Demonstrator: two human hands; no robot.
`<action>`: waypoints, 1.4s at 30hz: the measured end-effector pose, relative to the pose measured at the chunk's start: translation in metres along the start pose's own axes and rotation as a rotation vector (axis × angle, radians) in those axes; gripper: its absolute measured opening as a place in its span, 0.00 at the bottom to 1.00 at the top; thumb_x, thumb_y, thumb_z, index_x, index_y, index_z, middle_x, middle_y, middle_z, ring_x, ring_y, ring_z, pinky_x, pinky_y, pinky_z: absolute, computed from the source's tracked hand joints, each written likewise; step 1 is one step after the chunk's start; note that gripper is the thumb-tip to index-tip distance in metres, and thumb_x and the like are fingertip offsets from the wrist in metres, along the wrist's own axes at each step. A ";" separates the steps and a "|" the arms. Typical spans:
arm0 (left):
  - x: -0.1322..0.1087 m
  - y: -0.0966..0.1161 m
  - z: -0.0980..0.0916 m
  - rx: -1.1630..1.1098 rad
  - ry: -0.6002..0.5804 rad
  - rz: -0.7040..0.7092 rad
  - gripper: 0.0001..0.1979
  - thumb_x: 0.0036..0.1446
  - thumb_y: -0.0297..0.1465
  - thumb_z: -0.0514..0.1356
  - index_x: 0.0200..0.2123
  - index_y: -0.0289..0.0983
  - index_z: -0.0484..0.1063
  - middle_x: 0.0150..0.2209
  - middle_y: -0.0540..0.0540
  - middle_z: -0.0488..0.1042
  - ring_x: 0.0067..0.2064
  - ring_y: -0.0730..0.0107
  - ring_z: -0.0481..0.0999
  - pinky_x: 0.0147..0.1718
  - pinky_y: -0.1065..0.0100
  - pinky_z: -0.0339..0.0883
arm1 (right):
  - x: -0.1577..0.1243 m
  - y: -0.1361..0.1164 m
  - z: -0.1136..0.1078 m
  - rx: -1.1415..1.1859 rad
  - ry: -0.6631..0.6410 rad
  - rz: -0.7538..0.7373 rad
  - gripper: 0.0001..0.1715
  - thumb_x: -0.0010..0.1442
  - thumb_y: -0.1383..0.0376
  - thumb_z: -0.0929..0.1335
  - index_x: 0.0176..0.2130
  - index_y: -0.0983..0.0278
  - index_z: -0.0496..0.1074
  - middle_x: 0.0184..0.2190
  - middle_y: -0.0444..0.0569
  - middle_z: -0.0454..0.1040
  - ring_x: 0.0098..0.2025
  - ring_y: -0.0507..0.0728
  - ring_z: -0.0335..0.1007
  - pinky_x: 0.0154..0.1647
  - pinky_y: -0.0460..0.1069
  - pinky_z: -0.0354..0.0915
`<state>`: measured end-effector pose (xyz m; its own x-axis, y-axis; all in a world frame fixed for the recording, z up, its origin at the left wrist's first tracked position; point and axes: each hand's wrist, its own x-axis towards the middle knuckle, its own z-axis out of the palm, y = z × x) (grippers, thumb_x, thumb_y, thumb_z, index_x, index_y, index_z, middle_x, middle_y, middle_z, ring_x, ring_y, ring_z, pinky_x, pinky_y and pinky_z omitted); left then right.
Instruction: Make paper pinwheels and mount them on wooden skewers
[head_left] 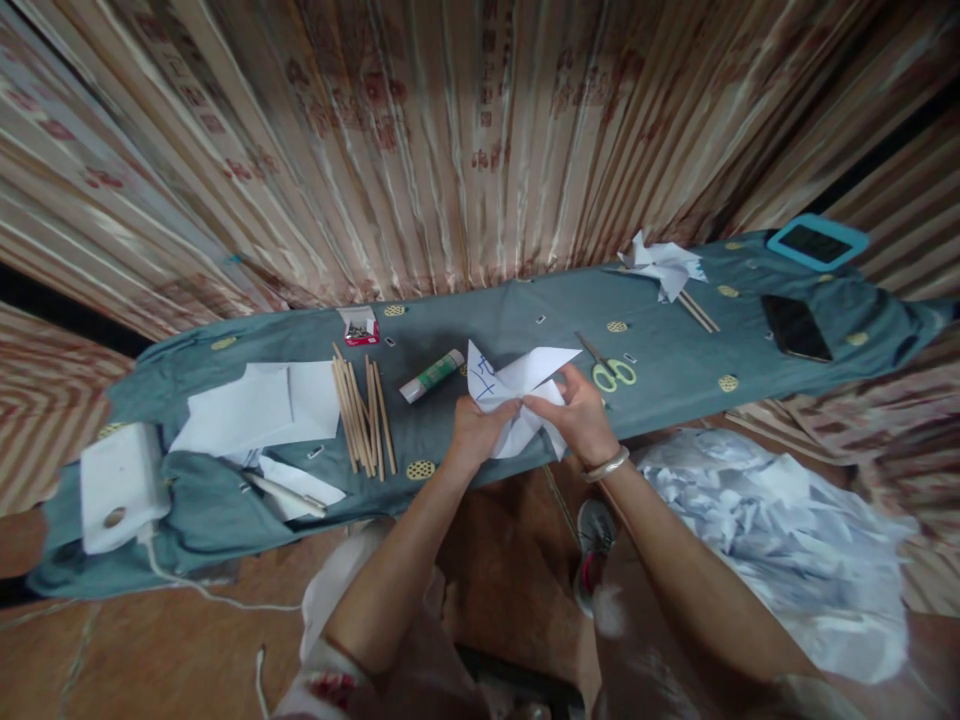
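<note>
A white paper pinwheel [517, 375] with blue pen marks on one blade is held over the front edge of the cloth-covered board. My left hand [480, 430] pinches it near the centre from the left. From the right, my right hand [581, 415] grips it, thumb near the centre. Whether anything small sits between the thumbs cannot be made out. Just behind the right hand lie scissors [613, 374] with yellow-green handles. A glue stick [432, 376] lies left of the pinwheel, and several wooden sticks [361, 415] lie farther left.
Paper sheets [247, 405], a pen [289, 495] and a white box with a cable [124, 490] are at left. A small red box [360, 328] stands behind the sticks. Pinwheels with sticks [664, 265], a phone [796, 327] and a blue-framed device [817, 242] lie right. A bag of paper scraps [780, 540] sits below.
</note>
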<state>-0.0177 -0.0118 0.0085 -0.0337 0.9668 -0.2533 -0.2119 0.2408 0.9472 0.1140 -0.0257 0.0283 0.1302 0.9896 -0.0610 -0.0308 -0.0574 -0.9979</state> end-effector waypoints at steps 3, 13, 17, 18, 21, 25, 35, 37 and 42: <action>-0.003 0.005 -0.004 0.099 -0.042 0.053 0.08 0.39 0.27 0.68 0.27 0.33 0.79 0.30 0.45 0.81 0.33 0.60 0.79 0.36 0.63 0.73 | 0.000 -0.001 0.000 -0.014 -0.009 0.009 0.28 0.40 0.59 0.75 0.41 0.60 0.65 0.27 0.42 0.79 0.26 0.57 0.74 0.28 0.52 0.71; -0.005 0.010 -0.010 0.179 -0.023 0.088 0.06 0.40 0.28 0.69 0.27 0.33 0.79 0.30 0.44 0.82 0.34 0.57 0.80 0.35 0.61 0.74 | 0.000 -0.003 0.007 -0.013 0.019 0.033 0.23 0.40 0.61 0.74 0.37 0.62 0.68 0.28 0.44 0.79 0.28 0.57 0.74 0.31 0.52 0.70; -0.004 0.009 -0.012 0.165 -0.020 0.092 0.06 0.40 0.28 0.69 0.26 0.33 0.79 0.30 0.44 0.81 0.34 0.57 0.80 0.34 0.61 0.74 | 0.000 -0.002 0.008 -0.040 0.019 0.013 0.21 0.40 0.60 0.74 0.36 0.62 0.68 0.27 0.43 0.78 0.26 0.57 0.73 0.30 0.52 0.70; -0.004 0.009 -0.012 0.155 -0.018 0.090 0.06 0.40 0.28 0.69 0.26 0.33 0.79 0.29 0.44 0.81 0.33 0.58 0.80 0.34 0.62 0.74 | 0.000 -0.002 0.008 -0.041 0.011 0.008 0.21 0.41 0.60 0.74 0.36 0.61 0.68 0.27 0.43 0.78 0.27 0.56 0.73 0.29 0.52 0.70; -0.004 0.008 -0.013 0.124 -0.006 0.078 0.07 0.39 0.29 0.69 0.25 0.33 0.79 0.28 0.45 0.81 0.32 0.59 0.80 0.32 0.64 0.73 | 0.000 -0.002 0.006 -0.026 -0.048 0.021 0.23 0.42 0.58 0.74 0.38 0.60 0.67 0.28 0.42 0.78 0.27 0.56 0.74 0.30 0.52 0.71; -0.004 0.008 -0.013 0.123 0.019 0.055 0.07 0.37 0.28 0.69 0.25 0.33 0.78 0.27 0.46 0.81 0.33 0.59 0.80 0.32 0.64 0.73 | -0.001 -0.003 0.006 -0.042 -0.080 0.026 0.24 0.42 0.58 0.75 0.39 0.60 0.68 0.27 0.41 0.78 0.28 0.56 0.74 0.31 0.52 0.71; -0.006 0.010 -0.021 0.133 0.055 0.071 0.06 0.37 0.28 0.70 0.23 0.34 0.78 0.27 0.46 0.81 0.33 0.57 0.80 0.31 0.65 0.73 | 0.002 -0.011 0.018 -0.040 -0.039 0.071 0.24 0.38 0.56 0.76 0.35 0.61 0.68 0.22 0.40 0.76 0.22 0.55 0.71 0.25 0.50 0.68; -0.007 0.011 -0.024 0.141 0.061 0.083 0.05 0.38 0.28 0.69 0.23 0.34 0.78 0.27 0.46 0.81 0.33 0.58 0.80 0.30 0.65 0.73 | 0.000 -0.011 0.020 -0.028 -0.049 0.063 0.24 0.38 0.57 0.76 0.34 0.61 0.68 0.23 0.40 0.76 0.23 0.55 0.71 0.25 0.50 0.69; -0.008 0.018 -0.030 0.142 0.058 0.083 0.04 0.40 0.27 0.68 0.24 0.34 0.78 0.27 0.45 0.81 0.32 0.60 0.79 0.31 0.66 0.73 | -0.007 -0.012 0.026 -0.024 -0.100 0.039 0.26 0.40 0.55 0.76 0.37 0.62 0.69 0.27 0.43 0.78 0.26 0.56 0.73 0.28 0.51 0.71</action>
<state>-0.0500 -0.0181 0.0215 -0.1029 0.9783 -0.1798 -0.0662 0.1736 0.9826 0.0879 -0.0285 0.0412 0.0295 0.9947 -0.0983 -0.0102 -0.0980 -0.9951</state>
